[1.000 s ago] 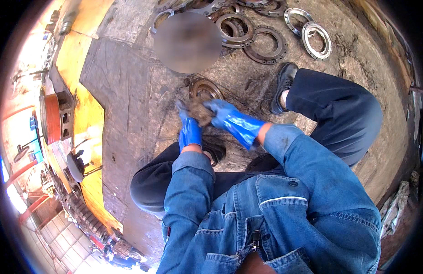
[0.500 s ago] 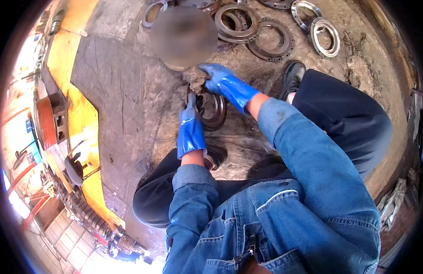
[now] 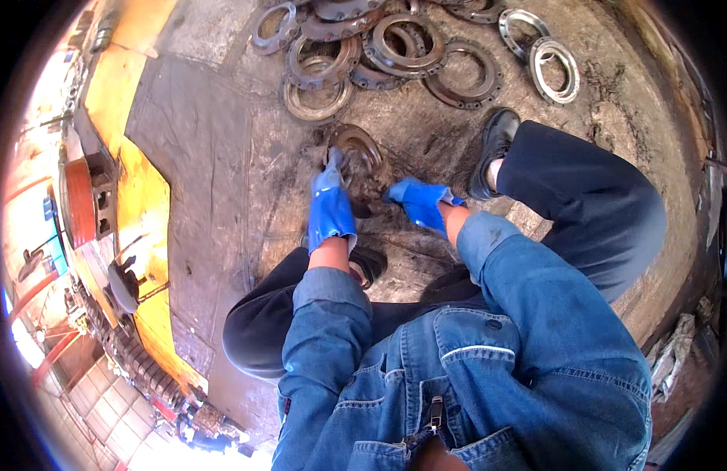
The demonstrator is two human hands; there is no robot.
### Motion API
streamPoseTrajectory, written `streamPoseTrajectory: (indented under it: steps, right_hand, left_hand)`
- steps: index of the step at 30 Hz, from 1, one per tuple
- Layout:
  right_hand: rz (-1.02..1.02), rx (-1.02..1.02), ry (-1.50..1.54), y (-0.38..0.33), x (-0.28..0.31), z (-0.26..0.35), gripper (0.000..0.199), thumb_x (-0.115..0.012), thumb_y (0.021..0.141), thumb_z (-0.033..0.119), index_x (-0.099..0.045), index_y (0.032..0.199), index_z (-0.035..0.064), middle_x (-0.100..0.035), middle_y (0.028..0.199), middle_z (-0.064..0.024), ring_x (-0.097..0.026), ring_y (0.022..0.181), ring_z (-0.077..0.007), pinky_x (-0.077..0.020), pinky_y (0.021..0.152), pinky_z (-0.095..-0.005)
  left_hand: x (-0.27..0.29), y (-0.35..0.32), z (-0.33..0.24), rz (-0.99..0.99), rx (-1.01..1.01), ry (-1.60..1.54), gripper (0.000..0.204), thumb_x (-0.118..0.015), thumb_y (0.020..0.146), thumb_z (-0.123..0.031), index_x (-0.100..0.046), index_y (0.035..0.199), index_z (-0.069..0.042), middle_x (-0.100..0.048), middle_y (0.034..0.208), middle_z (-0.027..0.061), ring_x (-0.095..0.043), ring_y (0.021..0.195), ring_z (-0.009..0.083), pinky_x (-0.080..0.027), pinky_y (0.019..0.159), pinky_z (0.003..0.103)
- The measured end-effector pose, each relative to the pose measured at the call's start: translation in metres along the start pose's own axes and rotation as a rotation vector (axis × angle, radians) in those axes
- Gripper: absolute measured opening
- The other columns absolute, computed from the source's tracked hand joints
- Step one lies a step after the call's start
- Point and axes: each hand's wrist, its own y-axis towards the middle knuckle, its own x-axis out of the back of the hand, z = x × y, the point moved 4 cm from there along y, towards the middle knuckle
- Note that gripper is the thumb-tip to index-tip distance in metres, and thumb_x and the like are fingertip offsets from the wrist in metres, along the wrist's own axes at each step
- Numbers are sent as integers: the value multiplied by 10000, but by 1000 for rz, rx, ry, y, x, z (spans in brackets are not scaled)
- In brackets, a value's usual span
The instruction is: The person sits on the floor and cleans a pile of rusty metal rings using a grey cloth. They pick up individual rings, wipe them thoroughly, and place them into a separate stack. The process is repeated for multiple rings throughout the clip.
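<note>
Ring (image 3: 369, 147): brown and round, ahead of the person on or just above the floor (image 3: 281, 184), well in from its left and right edges; whether it lies flat or tilts is unclear.
Left hand (image 3: 328, 179): blue-gloved, fingers at the ring's left rim and apparently touching it; I cannot tell whether they are closed on it.
Right hand (image 3: 414, 198): blue-gloved, near the ring on its lower right, apart from it; the fingertips are dark and partly lost, so I cannot tell whether they grip anything.
Pile (image 3: 410, 64): dark and rusty rings overlapping toward the floor's far edge, beyond the ring.
Bright rings (image 3: 559, 97): 2, overlapping, toward the floor's far right corner.
Shoes (image 3: 501, 135): 2, dark; 1 right of the hands, 1 just below the left hand.
Slip risk: grime or oil on the gloves could let the rim slide, especially with only the left hand on it.
Drop risk: a tilted ring could fall on fingers or the nearer shoe if that support gave way.
Dirt risk: the floor looks stained and gritty, so contact could foul the ring's face.
</note>
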Motion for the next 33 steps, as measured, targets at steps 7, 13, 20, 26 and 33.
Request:
streamPoseTrajectory:
  steps: [7, 13, 20, 26, 33]
  right_hand:
    - [-304, -27, 721, -49, 75, 11, 324, -656, 822, 243, -687, 1061, 27, -665, 973, -78, -594, 859, -180, -471, 735, -320]
    - [-698, -163, 765, -88, 152, 52, 494, -740, 737, 191, -620, 1169, -15, -683, 1038, -125, -627, 911, -206, -491, 801, -338]
    - [-538, 19, 419, -50, 135, 45, 669, -785, 659, 174, -568, 1266, -7, -676, 1100, -129, -636, 969, -219, -495, 844, -324]
    - [-217, 18, 416, -16, 75, 58, 723, -745, 674, 180, -517, 1337, 3, -651, 1164, -160, -594, 1082, -238, -453, 936, -326]
    - [-191, 9, 325, 16, 83, 107, 570, -705, 701, 151, -588, 1242, 14, -668, 1129, -128, -627, 990, -219, -482, 867, -320]
  left_hand:
    - [-41, -30, -8, -19, -407, 976, 493, -764, 743, -331, -647, 1104, -17, -691, 1011, 189, -672, 952, 325, -519, 841, 382]
    - [-47, -87, -44, 68, -441, 1568, 451, -724, 743, -286, -649, 1153, -115, -677, 1096, 163, -642, 1032, 350, -508, 893, 408]
    - [-68, -125, -66, 379, -633, 2218, 670, -738, 711, -249, -517, 1334, -140, -501, 1386, 148, -505, 1254, 296, -442, 1022, 385]
    - [23, -58, -64, -84, -539, 1170, 573, -728, 781, -244, -540, 1302, -97, -547, 1331, 119, -517, 1226, 282, -441, 1005, 392]
    - [-38, -75, -35, 234, 221, -286, 612, -502, 911, -575, -557, 1266, -80, -598, 1228, 129, -575, 1086, 313, -468, 961, 482]
